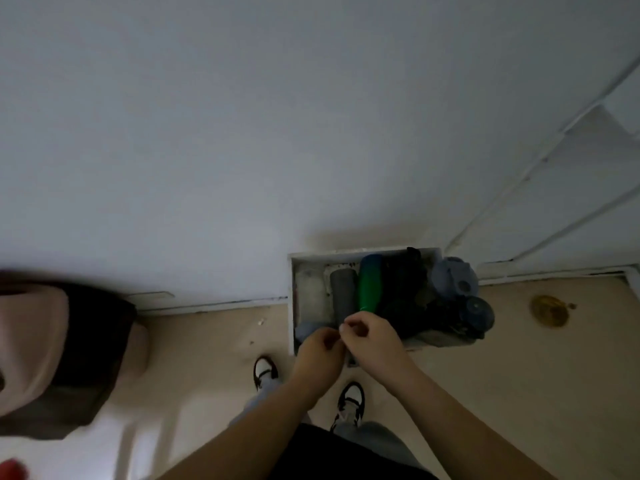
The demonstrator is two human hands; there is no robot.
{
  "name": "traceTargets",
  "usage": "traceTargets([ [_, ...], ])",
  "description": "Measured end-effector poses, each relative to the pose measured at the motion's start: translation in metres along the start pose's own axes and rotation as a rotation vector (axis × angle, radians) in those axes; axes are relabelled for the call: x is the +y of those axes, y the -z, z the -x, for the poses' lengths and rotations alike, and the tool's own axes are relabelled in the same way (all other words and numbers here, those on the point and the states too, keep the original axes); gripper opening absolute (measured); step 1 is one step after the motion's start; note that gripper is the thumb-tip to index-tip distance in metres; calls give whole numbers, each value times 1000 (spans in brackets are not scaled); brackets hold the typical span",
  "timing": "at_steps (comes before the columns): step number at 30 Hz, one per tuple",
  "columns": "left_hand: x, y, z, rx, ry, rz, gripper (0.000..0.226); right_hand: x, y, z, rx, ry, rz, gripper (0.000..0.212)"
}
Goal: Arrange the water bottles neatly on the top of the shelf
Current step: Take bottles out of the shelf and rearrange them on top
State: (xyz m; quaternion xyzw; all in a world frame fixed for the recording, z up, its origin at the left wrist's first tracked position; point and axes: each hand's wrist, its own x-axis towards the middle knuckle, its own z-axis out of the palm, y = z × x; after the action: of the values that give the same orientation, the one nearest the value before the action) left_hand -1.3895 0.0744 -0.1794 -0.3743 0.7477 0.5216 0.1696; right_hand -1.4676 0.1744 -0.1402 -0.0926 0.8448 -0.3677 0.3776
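A white shelf top [294, 299] stands against the wall, seen from above. On it sit a grey bottle [343, 292], a green bottle [370, 285], dark bottles [401, 292] and blue bottles [453, 275] crowded at the right end, one with a round blue lid [479, 310]. A pale blue object [306, 329] lies at the front left. My left hand [318, 353] and my right hand [372, 339] meet over the shelf's front edge, fingers curled. My right thumb and forefinger pinch together just below the grey and green bottles. Anything between the hands is hidden.
A white wall fills the upper view, with a white door [571, 188] at the right. The beige floor [519, 375] has a round brass drain cover [550, 310]. A blurred pink and brown object [59, 351] sits at the left. My shoes [265, 370] stand before the shelf.
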Motion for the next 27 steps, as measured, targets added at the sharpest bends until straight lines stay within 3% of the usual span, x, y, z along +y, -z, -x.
traceTargets([
  [4, -16, 5, -6, 114, 110, -20, 22, 7, -8, -15, -67, -71, 13, 22],
  [9, -30, 6, -21, 242, 240, -2, 23, 16, -15, -20, -149, -398, -173, 24],
  [13, -38, 1, -31, 278, 261, 3, 30, 27, -13, -23, -170, -556, -198, 31],
  [19, -46, 0, -39, 355, 225, 88, 42, 41, -6, -24, -180, -660, -250, 39],
  [27, -36, 17, -52, 183, 152, -266, 42, 61, 23, -8, -95, -607, -334, 32],
])
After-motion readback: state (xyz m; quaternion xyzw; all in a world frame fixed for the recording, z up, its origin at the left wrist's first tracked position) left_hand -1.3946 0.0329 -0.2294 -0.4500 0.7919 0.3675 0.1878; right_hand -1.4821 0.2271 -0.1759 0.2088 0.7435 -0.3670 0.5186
